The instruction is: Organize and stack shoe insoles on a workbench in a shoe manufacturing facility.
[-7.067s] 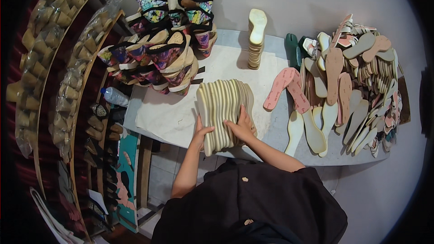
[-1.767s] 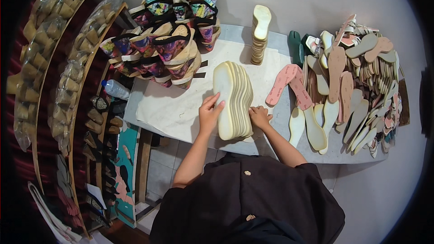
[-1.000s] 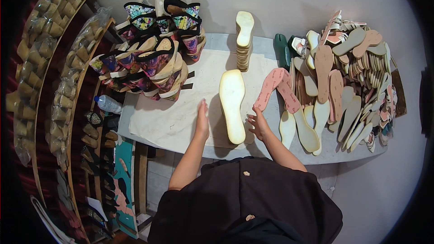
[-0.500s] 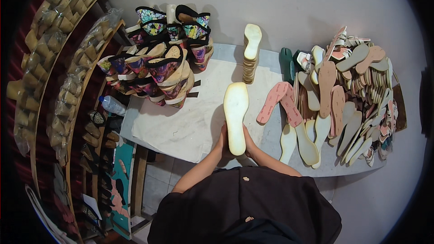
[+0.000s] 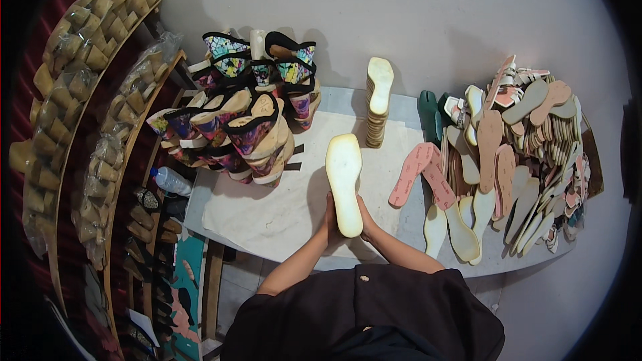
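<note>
Between my two hands I hold a cream, foot-shaped insole [image 5: 344, 177] over the near middle of the table, its wide end pointing away from me. My left hand [image 5: 330, 219] grips its left side near the narrow end. On the opposite side, my right hand [image 5: 366, 219] grips it at about the same height. Most of the fingers are hidden beneath the insole, and I cannot tell whether more insoles lie under it. Beyond it stands a tall stack of similar insoles [image 5: 380, 83]. Pink printed insoles [image 5: 409, 172] lie just right of my hands.
Colourful wedge sandals [image 5: 257, 127] are piled at the table's left. Heaped insoles [image 5: 488, 150] and strappy pieces cover the right side, beside dark green shoe forms [image 5: 429, 115]. Wooden shelves [image 5: 124, 134] with bagged blocks and a water bottle [image 5: 172, 180] stand left of the table [image 5: 247, 217].
The whole view has shifted, so the table and its piles sit lower in the picture. Both hands keep hold of the insole, which appears slightly lower and farther left.
</note>
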The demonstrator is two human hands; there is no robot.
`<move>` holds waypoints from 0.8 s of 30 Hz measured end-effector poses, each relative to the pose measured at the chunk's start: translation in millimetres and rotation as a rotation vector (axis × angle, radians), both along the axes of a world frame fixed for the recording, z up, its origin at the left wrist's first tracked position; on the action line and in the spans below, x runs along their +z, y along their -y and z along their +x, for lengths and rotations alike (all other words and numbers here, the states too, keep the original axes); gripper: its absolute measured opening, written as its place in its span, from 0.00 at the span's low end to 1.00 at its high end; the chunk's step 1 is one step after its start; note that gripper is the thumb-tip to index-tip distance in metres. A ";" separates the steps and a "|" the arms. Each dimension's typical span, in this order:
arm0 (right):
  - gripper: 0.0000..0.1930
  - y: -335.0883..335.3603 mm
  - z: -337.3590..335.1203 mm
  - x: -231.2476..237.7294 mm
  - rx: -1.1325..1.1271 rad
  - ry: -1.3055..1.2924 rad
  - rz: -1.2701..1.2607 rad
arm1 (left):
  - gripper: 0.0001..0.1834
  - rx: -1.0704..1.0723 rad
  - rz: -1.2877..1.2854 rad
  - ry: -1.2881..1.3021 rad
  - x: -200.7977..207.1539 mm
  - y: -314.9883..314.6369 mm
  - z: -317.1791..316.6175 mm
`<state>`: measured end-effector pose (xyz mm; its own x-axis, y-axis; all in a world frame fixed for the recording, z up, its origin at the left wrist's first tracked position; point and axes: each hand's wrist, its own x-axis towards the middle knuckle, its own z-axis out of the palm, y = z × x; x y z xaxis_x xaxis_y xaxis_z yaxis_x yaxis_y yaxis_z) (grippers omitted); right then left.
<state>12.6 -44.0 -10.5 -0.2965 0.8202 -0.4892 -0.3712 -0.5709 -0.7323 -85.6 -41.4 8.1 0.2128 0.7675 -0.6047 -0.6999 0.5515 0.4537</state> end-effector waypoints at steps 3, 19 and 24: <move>0.37 -22.5 -8.9 10.1 -0.010 0.001 0.018 | 0.22 -0.022 0.107 -0.068 8.2 -23.1 -8.1; 0.35 -196.9 -32.5 18.3 -0.202 0.018 0.088 | 0.32 -0.219 0.348 -0.241 -34.3 -220.9 -31.1; 0.32 -241.9 -30.9 12.2 -0.274 0.034 0.102 | 0.23 -0.133 0.385 -0.211 -23.6 -259.5 -26.0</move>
<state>-18.3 198.0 1.6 -0.0420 0.9130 -0.4057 -0.4755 -0.3754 -0.7956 -111.6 218.1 -15.4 0.2273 0.9192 -0.3215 -0.5047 0.3935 0.7684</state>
